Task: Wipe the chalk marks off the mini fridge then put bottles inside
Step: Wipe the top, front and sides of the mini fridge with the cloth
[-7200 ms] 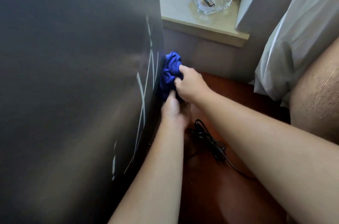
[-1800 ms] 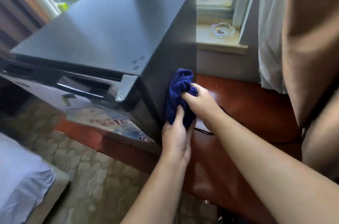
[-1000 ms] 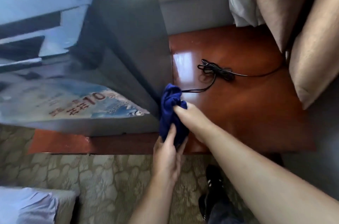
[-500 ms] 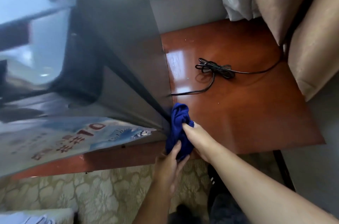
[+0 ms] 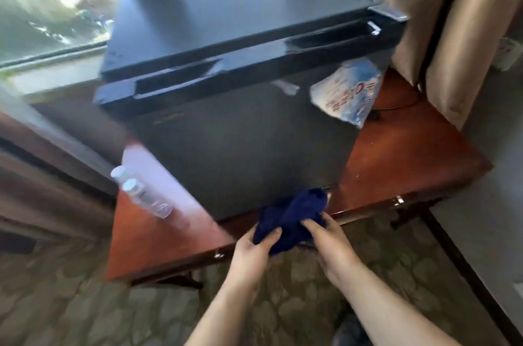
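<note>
- Both my hands are on the blue cloth (image 5: 291, 221) right now: left hand (image 5: 252, 253) has its thumb and fingers closed on the lower-left edge, right hand (image 5: 329, 246) pinches the right side, fingertips dug into the folds.
- The cloth is bunched into a wad, its upper end up against the bottom front corner of the mini fridge (image 5: 240, 85); I can't tell whether it actually presses on the surface.
- The fridge is dark, door shut, front face toward me, sitting on a reddish wooden table (image 5: 396, 164). The view is motion-blurred, so fine marks on the door are hard to make out.
- A pale blue-and-white sticker (image 5: 346, 92) sits on the upper right of the door, with a small pale smear (image 5: 285, 86) just to its left.
- Vent slots run along the back edge of the fridge top.
- Two clear bottles (image 5: 144, 195) with white caps stand side by side on the table, left of the fridge, well apart from my hands.
- Tan curtain (image 5: 441, 19) hangs to the right; bright window (image 5: 53, 8) behind on the left.
- Patterned carpet (image 5: 85, 311) under the table, below my forearms.
</note>
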`<state>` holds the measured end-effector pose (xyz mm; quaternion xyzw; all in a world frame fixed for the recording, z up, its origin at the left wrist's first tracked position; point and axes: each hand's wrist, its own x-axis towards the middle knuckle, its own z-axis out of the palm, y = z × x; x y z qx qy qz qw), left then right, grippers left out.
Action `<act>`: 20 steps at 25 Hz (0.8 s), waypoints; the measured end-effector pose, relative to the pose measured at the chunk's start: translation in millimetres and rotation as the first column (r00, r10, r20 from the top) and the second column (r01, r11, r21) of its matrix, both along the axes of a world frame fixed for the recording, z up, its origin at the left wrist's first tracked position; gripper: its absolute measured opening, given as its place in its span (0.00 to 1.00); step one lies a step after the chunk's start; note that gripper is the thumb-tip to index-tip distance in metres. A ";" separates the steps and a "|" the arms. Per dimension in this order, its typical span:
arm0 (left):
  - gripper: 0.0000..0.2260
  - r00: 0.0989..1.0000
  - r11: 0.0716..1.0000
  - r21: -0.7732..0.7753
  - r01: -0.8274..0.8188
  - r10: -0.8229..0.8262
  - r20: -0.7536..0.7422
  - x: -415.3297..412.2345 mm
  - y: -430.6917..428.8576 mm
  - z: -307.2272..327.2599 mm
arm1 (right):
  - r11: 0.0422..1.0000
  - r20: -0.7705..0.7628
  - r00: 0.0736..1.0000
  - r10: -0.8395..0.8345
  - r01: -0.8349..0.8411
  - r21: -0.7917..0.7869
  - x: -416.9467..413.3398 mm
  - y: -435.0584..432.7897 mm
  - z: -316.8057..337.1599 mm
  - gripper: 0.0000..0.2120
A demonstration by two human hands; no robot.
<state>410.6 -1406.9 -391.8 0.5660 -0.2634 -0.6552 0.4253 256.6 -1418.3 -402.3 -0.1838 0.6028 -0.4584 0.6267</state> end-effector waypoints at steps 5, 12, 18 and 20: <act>0.15 0.987 0.987 -0.058 -0.147 0.142 -0.079 122.6 56.2 28.0 | 0.976 -0.075 0.985 0.153 -0.163 -0.142 127.9 36.6 40.5 0.10; 0.15 0.981 0.973 -0.211 -0.094 0.127 0.148 239.1 39.0 42.9 | 0.979 0.086 0.976 0.202 -0.199 -0.040 241.0 23.6 46.3 0.12; 0.10 0.887 0.979 -0.078 0.188 -0.135 0.441 272.1 -40.4 29.7 | 0.995 0.095 0.995 -0.009 0.000 0.101 286.1 -26.0 7.7 0.10; 0.08 0.747 0.942 -0.026 0.336 -0.249 0.616 275.5 -71.6 29.6 | 0.984 0.103 0.989 -0.105 0.088 0.153 301.3 -40.8 -3.2 0.12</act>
